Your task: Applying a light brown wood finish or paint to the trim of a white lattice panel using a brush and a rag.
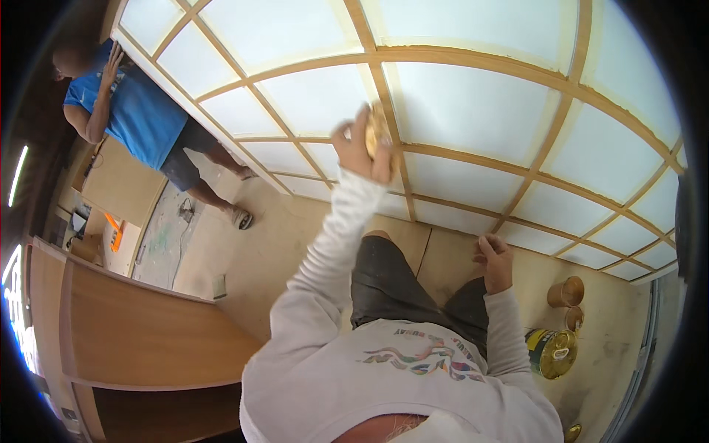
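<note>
A large lattice panel (pixel 480 63) with wooden strips and white panes rises before me, with pale yellowish tape-like bands along many strips. My left hand (pixel 360 148) is raised to an upright strip near the middle, its fingers closed around a yellowish wad that looks like a crumpled rag (pixel 377 129). The wad lies against or very close to the strip; motion blur hides exact contact. Near the panel's lower part, my right hand (pixel 495 262) hangs above my right knee, fingers loosely curled, with nothing visible in them.
A yellow-and-dark can (pixel 552 353) and brown tubs (pixel 566 292) stand on the floor to the right. At the far left, a person in blue (pixel 140 122) stands beside the panel. A brown wooden cabinet (pixel 148 325) occupies the lower left; an orange tool (pixel 114 232) lies beyond it.
</note>
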Available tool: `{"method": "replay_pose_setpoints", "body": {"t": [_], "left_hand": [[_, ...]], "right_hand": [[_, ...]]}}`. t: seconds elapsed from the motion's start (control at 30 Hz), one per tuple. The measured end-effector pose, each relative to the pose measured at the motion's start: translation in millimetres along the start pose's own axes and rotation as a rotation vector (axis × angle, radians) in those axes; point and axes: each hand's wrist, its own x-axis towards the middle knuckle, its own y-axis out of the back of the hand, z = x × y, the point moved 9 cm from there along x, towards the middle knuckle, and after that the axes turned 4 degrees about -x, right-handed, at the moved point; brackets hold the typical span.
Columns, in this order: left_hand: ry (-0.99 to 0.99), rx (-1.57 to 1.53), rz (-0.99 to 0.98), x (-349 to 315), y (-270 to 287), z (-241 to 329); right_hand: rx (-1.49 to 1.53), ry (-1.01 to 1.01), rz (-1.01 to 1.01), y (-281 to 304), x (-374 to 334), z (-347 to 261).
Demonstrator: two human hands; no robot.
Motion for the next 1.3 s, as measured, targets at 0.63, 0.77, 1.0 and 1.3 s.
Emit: {"method": "replay_pose_setpoints", "body": {"t": [0.63, 0.77, 1.0, 1.3], "left_hand": [[-0.32, 0.61, 0.072, 130.5, -2.1, 41.0], [-0.346, 0.645, 0.045, 135.3, -10.4, 39.6], [-0.242, 0.553, -0.001, 97.5, -24.5, 5.3], [-0.157, 0.428, -0.071, 75.7, -47.2, 12.2]], "right_hand": [[0.05, -0.123, 0.155, 93.0, -36.3, 57.4], [0.021, -0.112, 0.15, 96.3, -31.3, 59.6], [0.019, -0.11, 0.123, 91.8, -21.3, 75.8], [-0.008, -0.191, 0.149, 101.0, -23.5, 78.4]]}}
